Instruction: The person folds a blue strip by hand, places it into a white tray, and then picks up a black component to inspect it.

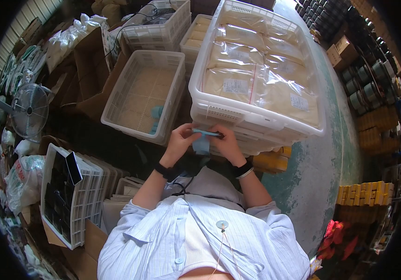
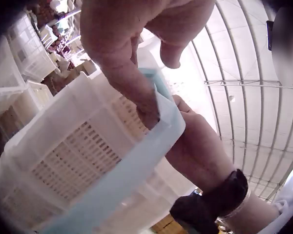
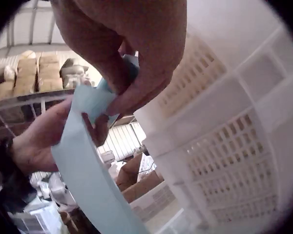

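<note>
Both hands meet in front of the body, holding a thin, light blue strip (image 1: 201, 145). My left hand (image 1: 180, 141) pinches one side of it between thumb and fingers, and my right hand (image 1: 226, 142) pinches the other. In the left wrist view the blue strip (image 2: 122, 175) is folded over at the fingers and its long flat end hangs down. The right wrist view shows the strip (image 3: 90, 165) bent and bunched at the right fingertips, with the left hand behind it. Two small blue rolled pieces (image 1: 157, 112) lie in a white crate (image 1: 109, 105) ahead to the left.
Close ahead stands a stack of white crates (image 1: 219, 105), the top one holding clear bags (image 1: 233, 84) of pale contents with labels. A fan (image 1: 29, 109) and a tilted crate (image 1: 77, 210) of dark items are at left. Yellow blocks (image 1: 366, 193) and shelving are at right.
</note>
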Action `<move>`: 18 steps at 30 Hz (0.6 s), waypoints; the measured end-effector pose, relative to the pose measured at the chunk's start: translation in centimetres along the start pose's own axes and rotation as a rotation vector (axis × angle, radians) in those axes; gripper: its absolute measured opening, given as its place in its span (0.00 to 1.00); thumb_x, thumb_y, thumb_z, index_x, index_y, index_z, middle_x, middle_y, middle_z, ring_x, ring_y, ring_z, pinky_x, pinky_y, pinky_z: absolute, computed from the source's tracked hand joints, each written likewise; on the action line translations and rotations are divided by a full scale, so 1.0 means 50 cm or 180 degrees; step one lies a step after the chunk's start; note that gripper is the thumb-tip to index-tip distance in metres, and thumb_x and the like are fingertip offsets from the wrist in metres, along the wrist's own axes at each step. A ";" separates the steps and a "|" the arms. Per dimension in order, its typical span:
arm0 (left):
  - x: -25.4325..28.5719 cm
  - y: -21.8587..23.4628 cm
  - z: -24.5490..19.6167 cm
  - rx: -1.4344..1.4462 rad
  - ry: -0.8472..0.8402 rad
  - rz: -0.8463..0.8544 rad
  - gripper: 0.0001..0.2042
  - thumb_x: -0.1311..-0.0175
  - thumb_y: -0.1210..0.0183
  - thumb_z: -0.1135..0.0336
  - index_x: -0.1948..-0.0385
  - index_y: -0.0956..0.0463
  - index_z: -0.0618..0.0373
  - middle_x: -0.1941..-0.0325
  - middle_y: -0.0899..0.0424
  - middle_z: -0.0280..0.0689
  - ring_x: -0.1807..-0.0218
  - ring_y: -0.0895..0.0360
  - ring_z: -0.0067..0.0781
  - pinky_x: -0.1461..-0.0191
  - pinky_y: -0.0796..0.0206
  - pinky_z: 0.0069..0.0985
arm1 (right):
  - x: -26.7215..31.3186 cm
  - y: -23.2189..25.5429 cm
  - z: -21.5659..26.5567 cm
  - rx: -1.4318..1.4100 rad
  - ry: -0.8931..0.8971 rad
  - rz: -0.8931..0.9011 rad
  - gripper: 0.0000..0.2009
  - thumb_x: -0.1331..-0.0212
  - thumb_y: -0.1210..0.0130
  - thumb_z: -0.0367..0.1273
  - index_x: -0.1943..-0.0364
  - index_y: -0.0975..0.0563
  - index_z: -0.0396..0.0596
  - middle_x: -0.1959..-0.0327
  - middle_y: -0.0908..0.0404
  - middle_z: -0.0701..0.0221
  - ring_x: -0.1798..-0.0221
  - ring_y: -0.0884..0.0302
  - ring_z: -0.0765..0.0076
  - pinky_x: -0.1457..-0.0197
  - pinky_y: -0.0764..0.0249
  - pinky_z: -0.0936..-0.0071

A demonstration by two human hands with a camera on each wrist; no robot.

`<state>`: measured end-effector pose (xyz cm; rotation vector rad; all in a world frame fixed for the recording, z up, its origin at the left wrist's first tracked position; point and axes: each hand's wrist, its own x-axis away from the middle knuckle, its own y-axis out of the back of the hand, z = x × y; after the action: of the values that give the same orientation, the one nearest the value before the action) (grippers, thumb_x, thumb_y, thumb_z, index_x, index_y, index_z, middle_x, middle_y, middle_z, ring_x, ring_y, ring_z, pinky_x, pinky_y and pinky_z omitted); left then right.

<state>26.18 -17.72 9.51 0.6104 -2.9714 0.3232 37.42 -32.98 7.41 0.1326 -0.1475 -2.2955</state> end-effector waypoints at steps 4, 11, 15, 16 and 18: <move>-0.003 0.012 0.018 -0.0210 0.0091 0.0201 0.15 0.42 0.39 0.72 0.53 0.25 0.60 0.66 0.19 0.31 0.65 0.25 0.16 0.63 0.35 0.15 | 0.003 -0.004 0.007 -0.0054 0.0746 -0.0107 0.10 0.49 0.41 0.25 0.61 0.22 0.41 0.61 0.23 0.66 0.60 0.26 0.72 0.58 0.29 0.79; -0.005 -0.001 0.007 -0.0241 -0.0135 0.0010 0.14 0.42 0.39 0.70 0.54 0.25 0.60 0.67 0.19 0.31 0.65 0.25 0.17 0.63 0.32 0.15 | 0.011 -0.003 0.011 0.0020 -0.0092 -0.0095 0.11 0.50 0.42 0.22 0.60 0.21 0.41 0.62 0.24 0.67 0.60 0.25 0.70 0.59 0.29 0.79; -0.005 0.007 -0.001 -0.0226 0.0418 0.0191 0.16 0.44 0.38 0.73 0.53 0.27 0.61 0.67 0.19 0.32 0.64 0.23 0.19 0.60 0.31 0.18 | 0.008 -0.005 0.007 0.0234 0.0657 -0.0118 0.11 0.48 0.41 0.25 0.58 0.22 0.42 0.61 0.24 0.67 0.60 0.25 0.72 0.58 0.29 0.79; -0.005 0.007 -0.001 -0.0175 0.0394 0.0216 0.17 0.44 0.38 0.75 0.53 0.27 0.62 0.67 0.19 0.33 0.63 0.23 0.20 0.60 0.30 0.18 | 0.007 -0.006 0.000 0.0129 0.0682 -0.0100 0.12 0.48 0.41 0.25 0.58 0.22 0.42 0.61 0.24 0.67 0.60 0.26 0.73 0.58 0.29 0.79; -0.012 0.006 0.016 -0.0075 -0.0186 0.0140 0.16 0.44 0.38 0.74 0.53 0.27 0.62 0.66 0.20 0.33 0.63 0.23 0.20 0.59 0.30 0.19 | 0.008 -0.007 -0.003 -0.0385 0.0396 -0.0101 0.12 0.48 0.41 0.24 0.58 0.22 0.43 0.61 0.24 0.68 0.59 0.26 0.74 0.57 0.29 0.78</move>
<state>26.56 -17.41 8.62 0.5620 -3.0434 0.2783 36.94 -33.06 7.19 0.2161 0.0579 -2.3135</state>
